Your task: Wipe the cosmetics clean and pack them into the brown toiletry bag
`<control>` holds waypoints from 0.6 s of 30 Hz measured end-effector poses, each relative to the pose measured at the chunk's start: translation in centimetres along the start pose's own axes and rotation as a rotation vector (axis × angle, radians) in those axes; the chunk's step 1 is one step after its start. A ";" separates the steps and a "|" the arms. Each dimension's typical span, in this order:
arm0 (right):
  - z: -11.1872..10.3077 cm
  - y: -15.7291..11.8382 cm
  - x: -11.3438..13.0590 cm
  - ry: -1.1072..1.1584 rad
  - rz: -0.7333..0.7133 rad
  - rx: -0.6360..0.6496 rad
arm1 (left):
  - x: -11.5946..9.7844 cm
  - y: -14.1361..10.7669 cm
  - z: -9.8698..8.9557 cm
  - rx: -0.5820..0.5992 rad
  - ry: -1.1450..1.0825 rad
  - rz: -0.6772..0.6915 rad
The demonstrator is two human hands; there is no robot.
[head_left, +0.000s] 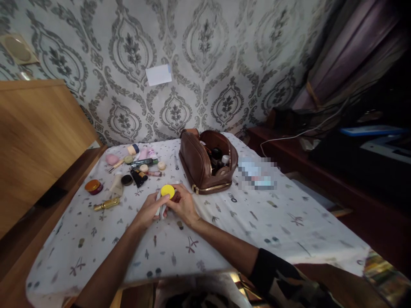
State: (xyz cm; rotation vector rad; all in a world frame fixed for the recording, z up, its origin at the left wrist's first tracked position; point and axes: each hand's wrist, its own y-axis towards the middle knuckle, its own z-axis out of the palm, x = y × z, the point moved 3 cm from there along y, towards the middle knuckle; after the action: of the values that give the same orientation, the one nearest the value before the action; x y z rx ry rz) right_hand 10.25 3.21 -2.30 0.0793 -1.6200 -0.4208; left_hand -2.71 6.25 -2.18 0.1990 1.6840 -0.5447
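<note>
Over the front middle of the table, both hands meet around a small round container with a yellow top (pixel 167 191). My right hand (pixel 186 208) is closed on its right side, fingers curled round the edge. A thin white cloth or tissue (pixel 161 208) is bunched in my left hand (pixel 147 211), whose thumb lies against the yellow top. The lower part of the container is hidden by fingers and cloth. Just beyond my right hand stands a brown cosmetic bag (pixel 192 160), unzipped, with dark and white-capped bottles inside.
Left on the patterned tablecloth (pixel 218 239) lie a gold tube (pixel 107 204), an orange-lidded jar (pixel 93 186), a black round lid (pixel 126 179), a pink sponge (pixel 112 159) and several other cosmetics. A blurred-out item (pixel 257 173) lies right of the bag. A wooden cabinet (pixel 41 141) borders the left.
</note>
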 end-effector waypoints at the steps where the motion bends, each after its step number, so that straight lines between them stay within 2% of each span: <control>1: 0.0 0.0 0.0 -0.026 -0.008 -0.002 | -0.1 0.0 0.0 -0.001 -0.002 -0.006; 8: -0.4 0.2 -0.1 -0.132 -0.055 -0.034 | -0.7 -0.4 0.4 -0.017 0.008 -0.059; 13: -0.7 0.4 -0.3 -0.198 -0.050 -0.094 | -0.7 -0.7 0.5 -0.011 0.023 -0.042; 16: -0.7 0.5 -0.6 -0.227 -0.033 -0.097 | -0.9 -0.8 0.4 -0.062 0.080 0.047; 18: -0.7 0.5 -0.7 -0.241 -0.022 -0.094 | -1.2 -1.0 0.2 -0.128 0.168 0.173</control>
State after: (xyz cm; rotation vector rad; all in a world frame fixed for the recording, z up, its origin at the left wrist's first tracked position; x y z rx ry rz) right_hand 11.07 3.75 -2.77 -0.0257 -1.8345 -0.5397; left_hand -2.74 5.54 -0.76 0.3017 1.8373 -0.2964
